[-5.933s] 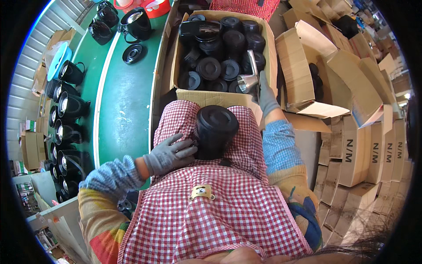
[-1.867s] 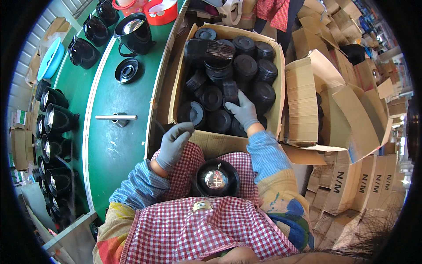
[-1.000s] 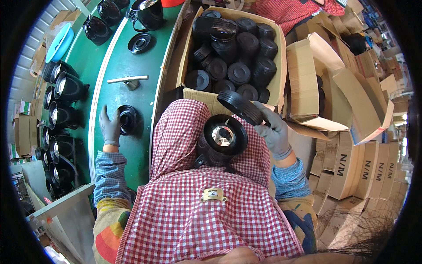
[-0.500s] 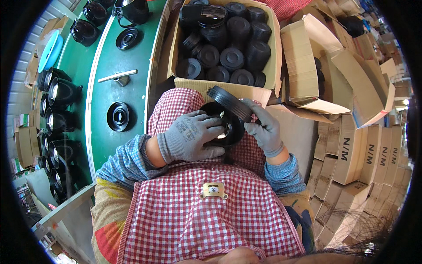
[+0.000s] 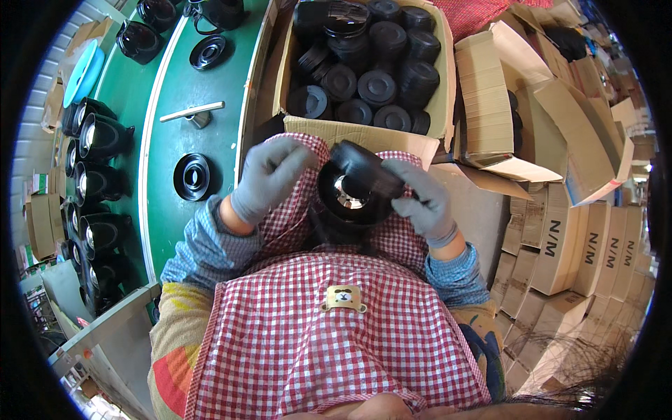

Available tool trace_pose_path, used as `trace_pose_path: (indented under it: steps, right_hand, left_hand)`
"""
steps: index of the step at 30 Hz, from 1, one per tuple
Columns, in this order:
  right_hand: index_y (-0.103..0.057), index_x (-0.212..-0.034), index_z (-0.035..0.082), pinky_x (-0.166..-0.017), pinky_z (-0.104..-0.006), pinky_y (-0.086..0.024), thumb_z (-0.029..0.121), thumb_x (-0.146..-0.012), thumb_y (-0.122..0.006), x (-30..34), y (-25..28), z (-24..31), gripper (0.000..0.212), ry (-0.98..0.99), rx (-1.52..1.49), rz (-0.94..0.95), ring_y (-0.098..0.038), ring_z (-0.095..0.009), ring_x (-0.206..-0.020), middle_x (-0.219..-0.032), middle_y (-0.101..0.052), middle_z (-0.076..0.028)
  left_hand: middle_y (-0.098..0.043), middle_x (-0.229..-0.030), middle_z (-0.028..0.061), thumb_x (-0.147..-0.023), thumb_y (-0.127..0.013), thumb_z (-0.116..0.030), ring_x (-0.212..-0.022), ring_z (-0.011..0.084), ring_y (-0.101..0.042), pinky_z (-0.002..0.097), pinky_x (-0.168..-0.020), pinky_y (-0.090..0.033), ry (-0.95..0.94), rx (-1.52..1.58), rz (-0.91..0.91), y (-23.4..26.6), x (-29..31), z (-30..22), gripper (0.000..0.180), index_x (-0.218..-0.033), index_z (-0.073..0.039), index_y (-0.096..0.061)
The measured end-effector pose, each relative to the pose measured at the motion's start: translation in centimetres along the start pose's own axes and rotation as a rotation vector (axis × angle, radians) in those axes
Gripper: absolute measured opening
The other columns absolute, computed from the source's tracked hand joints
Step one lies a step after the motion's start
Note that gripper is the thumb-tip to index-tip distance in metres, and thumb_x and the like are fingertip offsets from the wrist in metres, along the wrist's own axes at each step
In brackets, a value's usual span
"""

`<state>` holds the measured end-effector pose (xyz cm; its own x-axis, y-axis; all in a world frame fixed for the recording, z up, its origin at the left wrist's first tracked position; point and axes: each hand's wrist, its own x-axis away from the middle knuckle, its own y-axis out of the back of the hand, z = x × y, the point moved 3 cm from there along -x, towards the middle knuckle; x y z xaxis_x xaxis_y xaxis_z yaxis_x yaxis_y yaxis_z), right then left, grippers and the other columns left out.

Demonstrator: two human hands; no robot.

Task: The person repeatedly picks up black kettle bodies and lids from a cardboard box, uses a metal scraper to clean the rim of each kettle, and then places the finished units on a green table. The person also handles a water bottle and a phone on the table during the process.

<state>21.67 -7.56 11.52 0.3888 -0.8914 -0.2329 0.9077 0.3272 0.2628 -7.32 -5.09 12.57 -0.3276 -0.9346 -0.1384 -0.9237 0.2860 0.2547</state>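
My right hand (image 5: 427,204), in a grey glove, grips a black ridged round piece (image 5: 362,168) by its right end. That piece is tilted over a black pot-like vessel (image 5: 358,222) between my knees, partly covering its mouth. Shiny metal shows inside the vessel. To the left, my gloved left hand (image 5: 269,180) is raised above my lap, apart from the vessel. Its fingers are curled together and slightly blurred; whatever they hold, if anything, is hidden.
Beyond my knees stands an open carton (image 5: 364,131) of black cylindrical pieces. The green bench (image 5: 185,136) at left bears round black lids (image 5: 192,177), a metal piece with a crossbar (image 5: 198,115) and black jugs (image 5: 101,183). Open cartons (image 5: 483,105) are at right.
My left hand has lifted away from the vessel's mouth and moved left, its fingers curling. The right hand still grips the ridged piece, now lower over the vessel.
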Motion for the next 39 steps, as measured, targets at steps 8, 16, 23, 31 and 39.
trace_pose_path:
  steps: [8,16,23,31,39]
  right_hand:
    - [-0.055,-0.139,-0.011,-0.105,-0.0326,-0.047,0.011,-0.079,-0.066,0.2,0.5,-1.0,0.064,-0.271,-0.292,-0.244,-0.063,-0.021,-0.116,-0.129,-0.067,-0.018]
    - [-0.049,-0.142,-0.014,-0.104,-0.033,-0.047,0.008,-0.082,-0.063,0.8,1.7,-1.3,0.065,-0.156,-0.286,-0.357,-0.063,-0.023,-0.117,-0.133,-0.063,-0.019]
    - [-0.052,-0.141,-0.012,-0.103,-0.0308,-0.048,0.007,-0.08,-0.064,1.5,1.5,-1.0,0.065,-0.266,-0.357,-0.324,-0.063,-0.021,-0.115,-0.127,-0.066,-0.017]
    - [-0.062,-0.133,-0.009,-0.11,-0.0379,-0.044,0.004,-0.075,-0.067,1.0,1.5,-0.9,0.06,-0.168,-0.24,-0.16,-0.063,-0.026,-0.121,-0.127,-0.069,-0.019]
    - [-0.07,-0.12,-0.002,-0.115,-0.0486,-0.039,0.009,-0.07,-0.068,-0.9,-0.2,-2.2,0.051,0.122,-0.214,0.138,-0.059,-0.037,-0.128,-0.131,-0.067,-0.018]
  left_hand:
    - [-0.071,-0.091,0.0117,-0.085,-0.074,-0.045,-0.086,0.0284,-0.07,0.0405,-0.076,-0.055,-0.128,-0.808,0.432,-5.7,-2.6,-3.3,0.041,-0.095,-0.005,-0.074]
    - [-0.069,-0.109,0.0115,-0.08,-0.072,-0.058,-0.095,0.0299,-0.07,0.0428,-0.08,-0.056,-0.015,-1.109,0.944,-7.8,-5.8,-2.3,0.061,-0.118,-0.011,-0.07]
    - [-0.068,-0.126,0.0124,-0.078,-0.077,-0.039,-0.109,0.0341,-0.066,0.0459,-0.096,-0.051,-0.263,-0.779,0.998,-6.5,-6.5,-0.4,0.062,-0.133,-0.013,-0.065]
    - [-0.069,-0.121,0.0155,-0.1,-0.061,-0.02,-0.117,0.0275,-0.064,0.04,-0.103,-0.049,0.23,-0.061,0.151,0.1,-4.5,2.6,0.032,-0.123,0.002,-0.067]
    - [-0.062,-0.133,0.0207,-0.112,-0.032,-0.026,-0.131,0.0339,-0.056,0.0415,-0.115,-0.039,-0.23,0.215,0.292,-4.2,-2.5,3.2,0.046,-0.122,0.003,-0.066]
